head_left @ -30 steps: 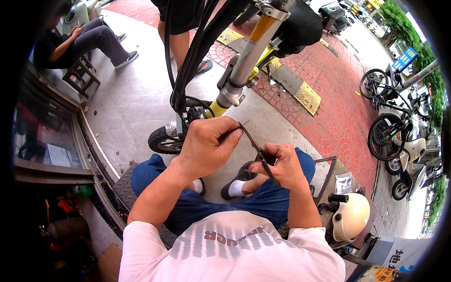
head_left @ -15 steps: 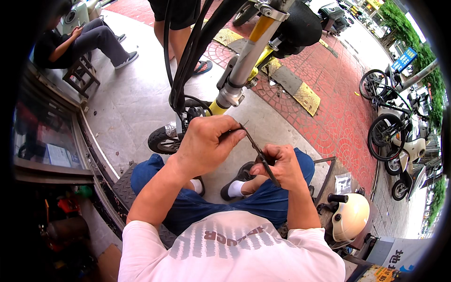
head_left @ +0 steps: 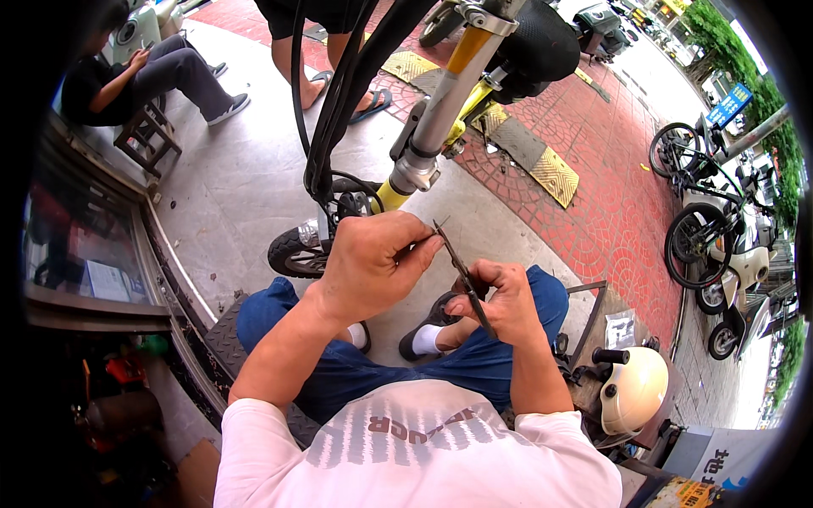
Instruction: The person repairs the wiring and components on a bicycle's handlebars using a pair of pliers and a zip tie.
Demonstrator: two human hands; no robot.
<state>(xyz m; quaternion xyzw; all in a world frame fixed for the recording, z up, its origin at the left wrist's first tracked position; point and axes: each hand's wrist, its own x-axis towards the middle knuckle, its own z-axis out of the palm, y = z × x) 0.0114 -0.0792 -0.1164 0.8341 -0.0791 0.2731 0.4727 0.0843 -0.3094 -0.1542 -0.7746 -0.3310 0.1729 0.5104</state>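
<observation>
My right hand (head_left: 506,298) is closed around a slim dark tool (head_left: 458,261), which slants up and to the left with a narrow tip. Its kind is not clear. Close to that tip, my left hand (head_left: 373,261) is in a pinch, thumb against forefinger. A fine wire-like piece shows beside the tip, but what the left fingers grip is too small to name. Just beyond my hands stands a bicycle with a silver stem (head_left: 436,110), a yellow lower tube (head_left: 389,197), black cables (head_left: 326,127) and a small front wheel (head_left: 296,252).
A cream helmet (head_left: 633,391) lies on a low bench at my right. One person (head_left: 110,80) sits on a wooden stool (head_left: 148,140) at far left; another in sandals (head_left: 370,107) stands behind the bicycle. Parked bikes (head_left: 703,237) line the right side. A glass case (head_left: 89,245) is at left.
The standing person's legs have shifted, and a second sandal now shows. My hands and the tool have hardly moved; the tool dips slightly.
</observation>
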